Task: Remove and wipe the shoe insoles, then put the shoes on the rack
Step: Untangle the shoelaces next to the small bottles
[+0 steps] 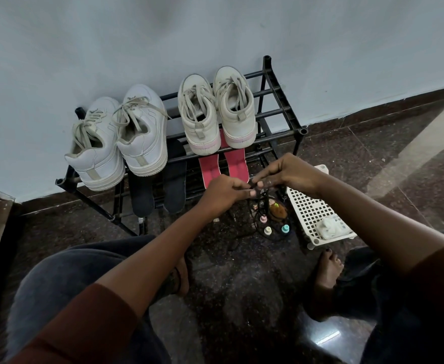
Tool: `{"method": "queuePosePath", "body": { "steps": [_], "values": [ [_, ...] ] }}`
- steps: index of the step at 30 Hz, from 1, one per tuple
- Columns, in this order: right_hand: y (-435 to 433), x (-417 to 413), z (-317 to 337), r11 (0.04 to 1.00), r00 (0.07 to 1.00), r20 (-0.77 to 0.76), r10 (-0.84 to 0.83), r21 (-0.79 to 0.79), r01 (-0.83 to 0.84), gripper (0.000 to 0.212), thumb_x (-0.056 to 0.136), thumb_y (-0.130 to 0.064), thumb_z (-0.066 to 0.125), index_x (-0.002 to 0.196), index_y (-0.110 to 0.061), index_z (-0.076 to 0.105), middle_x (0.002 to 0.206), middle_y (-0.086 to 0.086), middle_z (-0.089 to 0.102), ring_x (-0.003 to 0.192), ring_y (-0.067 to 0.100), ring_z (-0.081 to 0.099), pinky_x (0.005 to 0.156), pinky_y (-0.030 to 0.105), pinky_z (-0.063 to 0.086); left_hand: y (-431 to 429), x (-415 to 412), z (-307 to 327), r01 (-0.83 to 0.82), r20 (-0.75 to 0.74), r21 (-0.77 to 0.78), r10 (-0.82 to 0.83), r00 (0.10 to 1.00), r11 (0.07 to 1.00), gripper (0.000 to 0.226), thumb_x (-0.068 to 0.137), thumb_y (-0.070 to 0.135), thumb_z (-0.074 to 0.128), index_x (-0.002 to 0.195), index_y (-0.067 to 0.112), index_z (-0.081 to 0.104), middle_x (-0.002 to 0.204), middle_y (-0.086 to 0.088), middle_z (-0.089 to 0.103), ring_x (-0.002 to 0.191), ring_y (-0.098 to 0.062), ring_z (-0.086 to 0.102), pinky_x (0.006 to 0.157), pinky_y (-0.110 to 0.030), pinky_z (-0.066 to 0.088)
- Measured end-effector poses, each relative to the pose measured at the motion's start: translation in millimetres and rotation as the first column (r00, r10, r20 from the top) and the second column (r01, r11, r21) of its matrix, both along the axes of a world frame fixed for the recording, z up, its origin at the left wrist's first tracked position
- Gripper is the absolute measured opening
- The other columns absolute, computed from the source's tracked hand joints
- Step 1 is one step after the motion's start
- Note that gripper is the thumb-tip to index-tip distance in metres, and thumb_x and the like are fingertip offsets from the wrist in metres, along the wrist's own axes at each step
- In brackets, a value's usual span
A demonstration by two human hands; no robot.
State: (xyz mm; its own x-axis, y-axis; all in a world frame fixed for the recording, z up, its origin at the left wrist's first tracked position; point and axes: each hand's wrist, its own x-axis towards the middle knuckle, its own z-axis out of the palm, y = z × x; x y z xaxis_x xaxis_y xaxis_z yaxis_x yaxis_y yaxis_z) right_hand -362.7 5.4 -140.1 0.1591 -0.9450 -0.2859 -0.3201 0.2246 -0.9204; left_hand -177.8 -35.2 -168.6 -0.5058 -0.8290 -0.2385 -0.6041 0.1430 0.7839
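Observation:
Two pairs of shoes stand on the top shelf of the black rack [281,101], heels toward me: white sneakers [118,143] on the left and cream high-tops with pink soles [215,114] on the right. Two dark insoles [173,179] lean on the lower shelf under the white pair. Two pink insoles [235,164] lie under the high-tops. My left hand [226,191] and my right hand [289,174] meet at the fingertips in front of the rack's lower right part, fingers curled. Whether they pinch something thin is unclear.
A white perforated plastic tray [307,208] with a crumpled white cloth [329,227] lies on the dark stone floor to the right of the rack. Small pastel bottles [268,229], a brown item and black cords sit on the floor below my hands. My knees and bare feet frame the foreground.

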Motion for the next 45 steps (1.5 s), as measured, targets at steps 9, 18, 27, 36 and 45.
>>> {"method": "queuePosePath", "body": {
  "steps": [9, 18, 27, 36, 45],
  "values": [
    [-4, -13, -1, 0.995, 0.993, -0.06, -0.102, 0.002, 0.102, 0.015, 0.081, 0.004, 0.063, 0.095, 0.008, 0.068, 0.088, 0.026, 0.068, 0.07, 0.023, 0.059, 0.058, 0.015, 0.048, -10, 14, -7, -0.112, 0.12, 0.014, 0.109, 0.987, 0.994, 0.018, 0.081, 0.024, 0.074, 0.09, 0.008, 0.075, 0.074, 0.004, 0.063, 0.066, -0.001, 0.053, 0.06, -0.012, 0.037],
    [-8, -23, -2, 0.981, 0.978, -0.084, -0.192, 0.008, 0.194, 0.013, 0.086, 0.007, 0.056, 0.095, 0.009, 0.065, 0.08, 0.017, 0.066, 0.057, 0.011, 0.058, 0.057, 0.017, 0.053, -17, 22, -12, -0.154, 0.208, 0.038, 0.143, 0.968, 0.987, 0.021, 0.084, 0.022, 0.071, 0.093, 0.004, 0.073, 0.091, -0.007, 0.069, 0.063, -0.005, 0.053, 0.048, 0.001, 0.037],
    [-8, -19, 6, 0.955, 0.951, -0.156, -0.269, -0.174, 0.241, 0.003, 0.083, 0.001, 0.063, 0.08, 0.002, 0.063, 0.07, 0.01, 0.066, 0.057, 0.013, 0.06, 0.057, 0.019, 0.054, -14, 6, -4, -0.389, -0.074, 0.407, 0.454, 0.888, 0.827, 0.039, 0.092, 0.002, 0.04, 0.131, 0.011, 0.037, 0.074, -0.001, 0.039, 0.06, -0.01, 0.034, 0.053, -0.023, 0.027],
    [-8, -4, 10, 0.925, 0.932, -0.283, -0.226, -0.362, 0.114, 0.008, 0.08, -0.005, 0.068, 0.087, -0.007, 0.072, 0.081, 0.004, 0.069, 0.07, 0.005, 0.061, 0.064, 0.003, 0.043, -13, -7, 9, -0.268, -0.468, 0.504, 0.52, 0.715, 0.821, 0.021, 0.101, -0.003, 0.028, 0.112, 0.005, 0.044, 0.083, -0.005, 0.059, 0.065, -0.007, 0.049, 0.056, -0.018, 0.034],
    [-8, 8, 15, 0.943, 0.988, -0.047, -0.145, -0.308, 0.124, 0.023, 0.074, 0.0, 0.073, 0.086, -0.016, 0.061, 0.072, 0.001, 0.065, 0.07, 0.007, 0.063, 0.071, 0.019, 0.053, -9, -10, 9, -0.101, -0.588, 0.574, 0.495, 0.64, 0.813, 0.004, 0.095, 0.007, 0.052, 0.095, 0.009, 0.055, 0.101, -0.001, 0.07, 0.094, -0.007, 0.066, 0.085, -0.019, 0.048]
  ]
}}
